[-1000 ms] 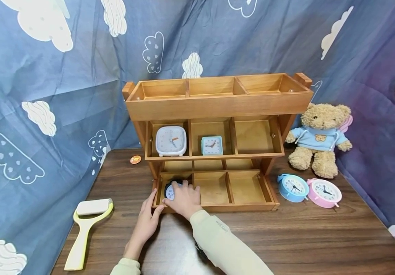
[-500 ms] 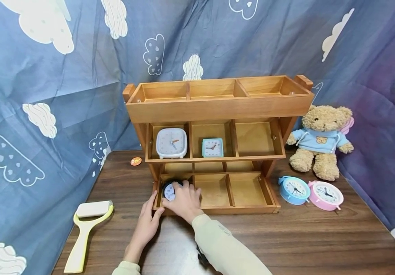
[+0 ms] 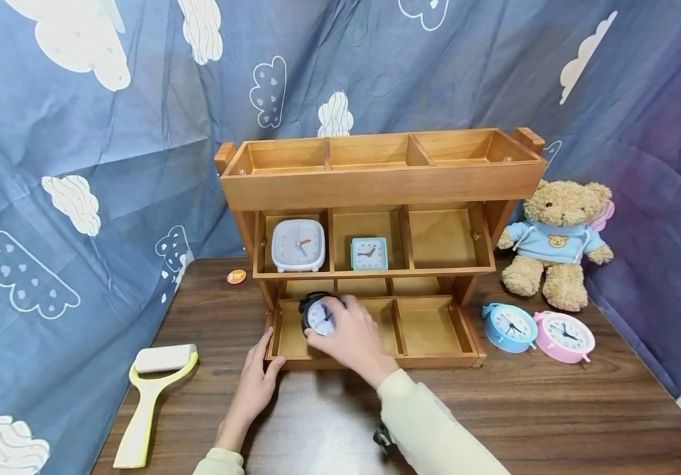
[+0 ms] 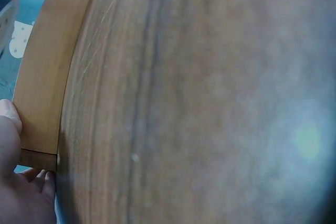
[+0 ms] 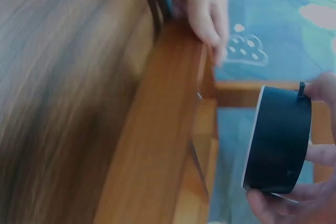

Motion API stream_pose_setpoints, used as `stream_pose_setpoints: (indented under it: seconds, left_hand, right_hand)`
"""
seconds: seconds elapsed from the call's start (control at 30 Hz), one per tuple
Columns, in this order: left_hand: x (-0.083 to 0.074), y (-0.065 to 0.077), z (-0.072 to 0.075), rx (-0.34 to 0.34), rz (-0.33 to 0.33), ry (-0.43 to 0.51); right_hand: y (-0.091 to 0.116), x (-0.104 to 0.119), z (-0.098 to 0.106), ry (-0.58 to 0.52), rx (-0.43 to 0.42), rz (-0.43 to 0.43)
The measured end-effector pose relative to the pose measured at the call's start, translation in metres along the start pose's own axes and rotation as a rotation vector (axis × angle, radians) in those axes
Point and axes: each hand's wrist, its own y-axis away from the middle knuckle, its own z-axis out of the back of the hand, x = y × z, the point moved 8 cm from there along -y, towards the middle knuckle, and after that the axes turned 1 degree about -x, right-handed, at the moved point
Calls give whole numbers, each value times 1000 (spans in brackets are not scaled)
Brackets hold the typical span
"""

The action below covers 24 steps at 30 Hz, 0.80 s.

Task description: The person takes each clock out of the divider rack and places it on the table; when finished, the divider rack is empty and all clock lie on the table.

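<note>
My right hand (image 3: 352, 333) pinches a round black alarm clock (image 3: 320, 318) with a white dial, held tilted above the bottom tray. Dark and side-on, the clock's casing (image 5: 281, 140) sits between thumb and fingers in the right wrist view. At the left front corner of the wooden three-tier shelf (image 3: 376, 186), my left hand (image 3: 255, 379) grips the bottom tray, thumb on the front and fingers along the side. On the middle tier stand a white square clock (image 3: 298, 244) in the left compartment and a small teal clock (image 3: 369, 253) in the centre one.
Right of the shelf lie a blue alarm clock (image 3: 509, 327) and a pink one (image 3: 564, 336), with a teddy bear (image 3: 556, 247) behind. A yellow-handled roller (image 3: 149, 402) lies at left. A small orange disc (image 3: 236, 276) rests on the brown table (image 3: 328, 422).
My right hand has lifted the black clock from the bottom tray's left compartment and carried it up and to the right. The left hand stays on the tray's corner.
</note>
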Motion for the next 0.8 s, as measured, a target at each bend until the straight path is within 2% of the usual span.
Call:
stream_pose_setpoints:
  seconds: [0.2, 0.4, 0.57, 0.67, 0.8]
  left_hand:
    - [3, 0, 0, 23, 36, 18]
    - [1, -2, -3, 51, 48, 36]
    - [1, -1, -3, 45, 53, 36]
    - [2, 0, -2, 40, 51, 33]
    - [3, 0, -2, 34, 39, 34]
  right_hand:
    - [17, -42, 45, 13, -32, -63]
    - [47, -104, 101, 48, -114, -144]
    - [78, -151, 144, 99, -189, -188]
    - [98, -177, 161, 138, -216, -227]
    - [126, -210, 169, 168, -185, -316]
